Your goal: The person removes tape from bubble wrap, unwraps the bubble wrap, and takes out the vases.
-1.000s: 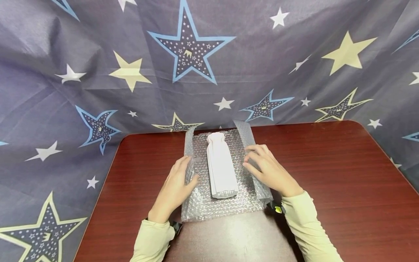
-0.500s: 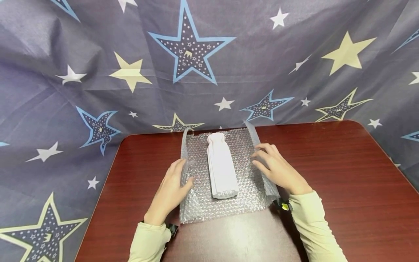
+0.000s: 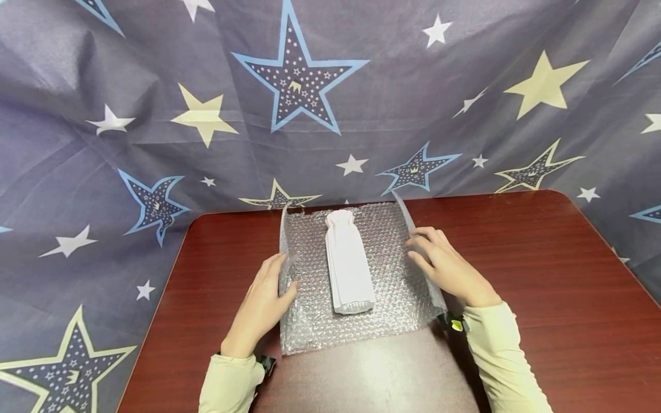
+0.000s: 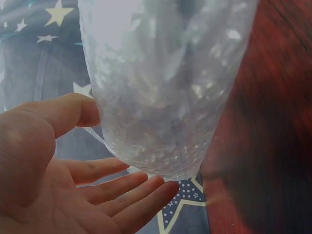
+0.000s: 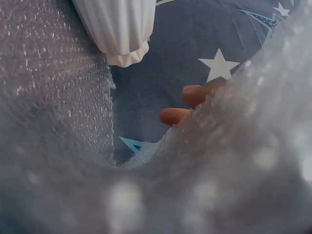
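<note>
Over the last second my hands have drawn further apart, and the sides of the bubble wrap have opened outward with them; the white bundle has stayed put. The fingers of my left hand (image 3: 258,304) are loose and gently spread, touching the raised left edge (image 3: 284,229) of the wrap without clenching it. The fingers of my right hand (image 3: 454,272) are softly bent at the raised right edge (image 3: 435,295), released rather than gripping; the right wrist view shows two fingertips past that edge. The hands probably sit there because the plastic tends to curl inward. Between them the bubble wrap (image 3: 392,281) lies spread, with the white bundle (image 3: 351,264) flat near its middle, clear of both hands, likely so there is wrap on either side. Its long axis runs away from me, its pinched neck pointing to the far side and slightly left, its broad end toward me. Beneath is a reddish-brown table (image 3: 516,258); behind hangs a star-patterned cloth (image 3: 387,115).
</note>
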The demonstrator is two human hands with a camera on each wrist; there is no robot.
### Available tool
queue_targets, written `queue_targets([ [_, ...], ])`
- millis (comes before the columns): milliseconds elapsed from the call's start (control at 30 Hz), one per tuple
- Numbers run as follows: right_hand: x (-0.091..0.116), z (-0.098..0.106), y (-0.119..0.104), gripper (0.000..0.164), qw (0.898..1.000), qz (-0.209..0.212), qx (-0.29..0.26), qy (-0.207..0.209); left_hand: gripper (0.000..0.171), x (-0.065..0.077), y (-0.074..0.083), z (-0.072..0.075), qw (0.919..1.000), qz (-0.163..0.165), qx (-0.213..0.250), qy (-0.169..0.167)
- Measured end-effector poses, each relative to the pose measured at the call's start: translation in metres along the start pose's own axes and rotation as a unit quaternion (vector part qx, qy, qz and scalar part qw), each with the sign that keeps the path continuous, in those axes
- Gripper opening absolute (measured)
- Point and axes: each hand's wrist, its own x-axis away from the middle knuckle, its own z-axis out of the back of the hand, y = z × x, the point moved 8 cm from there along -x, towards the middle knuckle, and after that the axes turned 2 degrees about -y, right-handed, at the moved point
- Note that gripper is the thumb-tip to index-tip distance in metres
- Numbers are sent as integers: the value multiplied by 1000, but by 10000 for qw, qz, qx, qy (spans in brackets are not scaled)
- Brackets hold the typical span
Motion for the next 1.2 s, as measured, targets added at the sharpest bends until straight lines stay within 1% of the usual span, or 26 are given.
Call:
queue_targets([
  [333, 3, 7, 4, 21, 9999, 17, -84, 142, 64, 0, -3, 4, 10000, 63, -28, 19],
  [600, 5, 10, 12, 21, 9998, -80, -163, 81, 64, 0, -9, 5, 9996, 245, -47, -108],
  [733, 6, 11, 16, 21, 9997, -128, -184, 59, 64, 0, -10, 6, 9995, 270, -13, -170],
  [900, 8, 13, 20, 19, 9997, -98, -154, 141, 64, -1, -13, 5, 9991, 329, 7, -260],
  [1033, 8, 13, 22, 18, 9997, -52, -111, 216, 63, -1, -16, 5, 9989, 385, -16, -269],
  [1200, 8, 13, 24, 19, 9997, -61, -148, 161, 62, -1, -19, 5, 9985, 454, -67, -303],
])
